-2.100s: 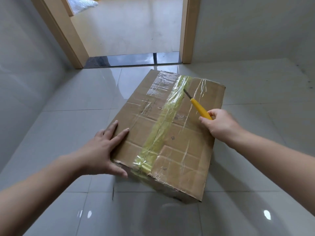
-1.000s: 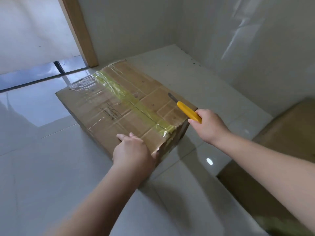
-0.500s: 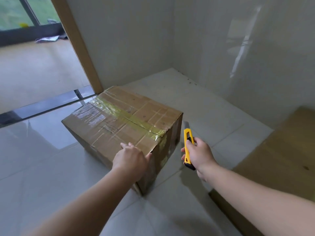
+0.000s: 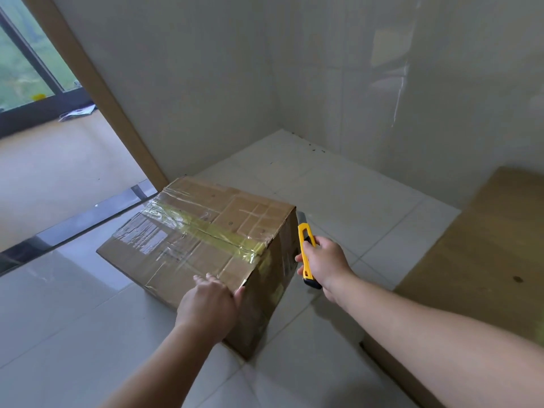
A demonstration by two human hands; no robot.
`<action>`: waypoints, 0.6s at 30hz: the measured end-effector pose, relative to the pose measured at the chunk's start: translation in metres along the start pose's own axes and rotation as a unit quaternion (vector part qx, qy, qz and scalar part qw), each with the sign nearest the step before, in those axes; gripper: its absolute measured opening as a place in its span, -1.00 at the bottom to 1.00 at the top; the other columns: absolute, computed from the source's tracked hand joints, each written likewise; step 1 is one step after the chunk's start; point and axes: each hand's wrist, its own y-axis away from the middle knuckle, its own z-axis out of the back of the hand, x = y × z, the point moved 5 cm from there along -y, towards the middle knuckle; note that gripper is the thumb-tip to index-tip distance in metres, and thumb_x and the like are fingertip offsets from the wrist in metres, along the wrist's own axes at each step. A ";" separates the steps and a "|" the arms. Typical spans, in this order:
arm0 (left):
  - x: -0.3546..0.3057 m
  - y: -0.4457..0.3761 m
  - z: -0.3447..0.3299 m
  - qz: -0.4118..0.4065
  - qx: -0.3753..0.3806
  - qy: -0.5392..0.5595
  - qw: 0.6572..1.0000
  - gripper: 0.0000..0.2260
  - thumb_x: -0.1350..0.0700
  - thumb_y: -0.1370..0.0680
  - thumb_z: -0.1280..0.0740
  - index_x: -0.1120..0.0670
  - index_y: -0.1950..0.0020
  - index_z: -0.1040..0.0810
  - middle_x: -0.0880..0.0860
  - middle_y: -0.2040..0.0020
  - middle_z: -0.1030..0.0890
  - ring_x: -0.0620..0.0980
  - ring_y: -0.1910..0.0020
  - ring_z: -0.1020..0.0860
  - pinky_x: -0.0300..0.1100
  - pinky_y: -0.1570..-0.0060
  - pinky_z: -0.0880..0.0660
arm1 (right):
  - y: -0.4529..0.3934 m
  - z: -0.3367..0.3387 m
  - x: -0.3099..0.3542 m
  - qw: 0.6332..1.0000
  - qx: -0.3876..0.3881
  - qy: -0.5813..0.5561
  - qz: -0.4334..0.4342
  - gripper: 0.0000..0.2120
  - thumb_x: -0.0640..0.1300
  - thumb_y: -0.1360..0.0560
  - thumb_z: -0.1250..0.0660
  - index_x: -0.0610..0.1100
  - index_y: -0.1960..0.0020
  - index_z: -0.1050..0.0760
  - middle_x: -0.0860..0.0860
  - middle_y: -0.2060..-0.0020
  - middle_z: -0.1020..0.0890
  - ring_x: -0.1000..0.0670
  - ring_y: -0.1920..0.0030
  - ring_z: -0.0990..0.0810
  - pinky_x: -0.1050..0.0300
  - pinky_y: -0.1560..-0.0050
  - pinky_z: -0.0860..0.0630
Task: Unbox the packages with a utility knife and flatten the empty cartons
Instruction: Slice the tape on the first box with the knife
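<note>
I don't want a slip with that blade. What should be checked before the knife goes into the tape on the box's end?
1. Carton steadied: ok, left hand rests on its near top corner.
2. Grip on utility knife: ok, right hand wraps the handle.
3. Blade out: ok, tip shows above the yellow body.
4. Left hand away from the blade: ok, round the corner from it.
5. Top tape cut: cannot tell.
6. Blade touching cardboard: cannot tell.
</note>
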 end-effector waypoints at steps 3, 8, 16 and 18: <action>-0.003 0.001 0.006 -0.004 -0.008 0.004 1.000 -0.30 -0.26 -0.60 0.07 0.30 -0.45 -0.23 0.31 -0.37 -0.39 0.20 -0.28 -0.47 -0.07 -0.11 -0.47 | -0.002 -0.002 0.000 1.000 -0.004 -0.006 -0.008 -0.84 -0.13 -0.63 -0.15 -0.11 -0.16 -0.42 -0.12 0.18 -0.62 -0.02 0.40 -0.52 0.13 0.35 -0.52; -0.002 0.000 0.003 0.001 -0.018 0.013 1.000 -0.28 -0.27 -0.59 0.08 0.31 -0.48 -0.18 0.34 -0.40 -0.35 0.21 -0.28 -0.47 -0.08 -0.10 -0.48 | -0.001 -0.011 0.000 1.000 0.001 0.007 -0.006 -0.83 -0.13 -0.63 -0.15 -0.12 -0.17 -0.44 -0.11 0.21 -0.61 -0.02 0.39 -0.53 0.13 0.35 -0.54; -0.002 -0.004 -0.004 -0.011 -0.010 0.030 0.999 -0.28 -0.25 -0.61 0.12 0.35 -0.48 -0.12 0.39 -0.42 -0.26 0.25 -0.37 -0.38 -0.05 -0.14 -0.48 | 0.005 -0.015 -0.003 0.999 0.003 0.029 -0.013 -0.72 -0.11 -0.64 -0.15 -0.15 -0.32 -0.40 -0.11 0.16 -0.61 -0.01 0.34 -0.56 0.18 0.36 -0.51; -0.003 -0.005 -0.006 -0.012 -0.007 0.026 1.000 -0.27 -0.25 -0.60 0.12 0.35 -0.48 -0.12 0.39 -0.43 -0.27 0.25 -0.36 -0.39 -0.05 -0.12 -0.49 | 0.006 -0.016 -0.003 0.999 0.003 0.032 -0.015 -0.71 -0.11 -0.64 -0.14 -0.14 -0.34 -0.38 -0.11 0.15 -0.61 -0.01 0.33 -0.56 0.18 0.34 -0.52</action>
